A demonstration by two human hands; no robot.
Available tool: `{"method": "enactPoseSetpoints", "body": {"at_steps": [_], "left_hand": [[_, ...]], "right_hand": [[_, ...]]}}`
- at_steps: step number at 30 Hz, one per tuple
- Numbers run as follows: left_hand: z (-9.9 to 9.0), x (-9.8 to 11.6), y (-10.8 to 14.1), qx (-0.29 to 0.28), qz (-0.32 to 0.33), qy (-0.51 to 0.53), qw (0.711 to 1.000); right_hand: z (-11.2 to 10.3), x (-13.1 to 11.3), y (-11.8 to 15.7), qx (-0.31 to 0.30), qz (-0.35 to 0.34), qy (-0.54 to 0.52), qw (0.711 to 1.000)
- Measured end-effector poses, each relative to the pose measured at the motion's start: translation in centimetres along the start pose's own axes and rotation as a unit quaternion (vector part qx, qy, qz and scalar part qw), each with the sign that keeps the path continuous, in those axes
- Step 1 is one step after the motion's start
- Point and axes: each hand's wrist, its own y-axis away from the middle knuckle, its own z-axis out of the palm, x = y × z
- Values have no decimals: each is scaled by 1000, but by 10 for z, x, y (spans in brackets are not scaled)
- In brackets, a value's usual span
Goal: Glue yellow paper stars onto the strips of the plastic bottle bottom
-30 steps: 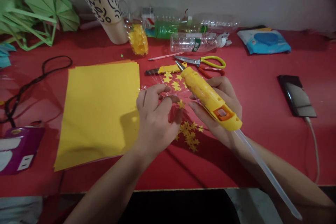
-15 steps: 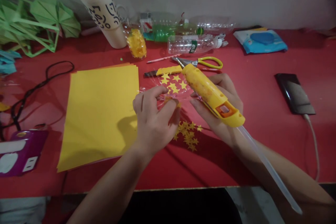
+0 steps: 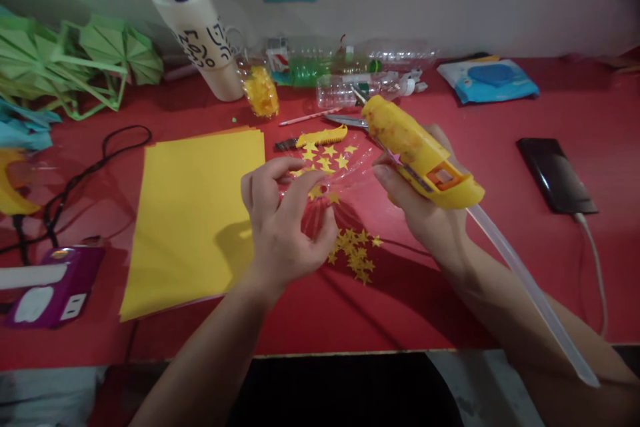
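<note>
My right hand point(image 3: 425, 193) grips a yellow hot glue gun point(image 3: 415, 147), its metal nozzle angled up to the left and a long clear glue stick point(image 3: 535, 297) sticking out of its back. My left hand point(image 3: 287, 227) hovers with thumb and fingers apart, and nothing shows between them. Below and beyond its fingertips lies a clear plastic piece point(image 3: 357, 163), possibly a cut bottle part, with several yellow paper stars point(image 3: 325, 161) on it. A heap of small yellow stars point(image 3: 355, 253) rests on the red table nearer to me.
Yellow paper sheets point(image 3: 195, 213) lie at left, by a purple power strip point(image 3: 75, 287). Behind are a yellow cutter point(image 3: 320, 137), scissors point(image 3: 347, 121), plastic bottles point(image 3: 335, 90) and a white tumbler point(image 3: 207, 33). A phone point(image 3: 555, 173) on a cable and a wipes pack point(image 3: 490, 80) are at right.
My left thumb and fingers have spread from a pinch, letting a star show on the plastic below. My right hand has moved the glue gun right and slightly up, away from the plastic.
</note>
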Motion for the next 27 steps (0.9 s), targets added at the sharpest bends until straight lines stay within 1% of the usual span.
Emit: {"method": "enactPoseSetpoints", "body": {"at_steps": [2, 5, 7, 11, 15, 18, 21, 24, 27], "left_hand": [[0, 0, -1, -12, -12, -10, 1000], [-1, 0, -2, -51, -20, -5, 998], [-2, -2, -2, -69, -19, 7, 997], [-10, -9, 2, -102, -38, 22, 994], [-20, -22, 17, -116, -68, 11, 991], [-21, -29, 30, -144, -99, -21, 984], [-17, -32, 39, -170, -131, -15, 976], [-14, -32, 40, -158, -156, 18, 975], [-15, -30, 36, -119, -148, 23, 982]], "right_hand": [[0, 3, -3, -6, 36, -26, 999], [0, 10, -6, -9, 92, -58, 994], [-1, 16, -7, -7, 114, -63, 991], [-7, 26, -2, 12, 122, -66, 990], [-15, 37, 3, 42, 123, -72, 989], [-14, 45, 4, 55, 138, -84, 985], [-10, 51, 5, 42, 150, -98, 983], [-7, 53, 9, 24, 152, -95, 984], [-6, 54, 11, 24, 138, -94, 986]]}}
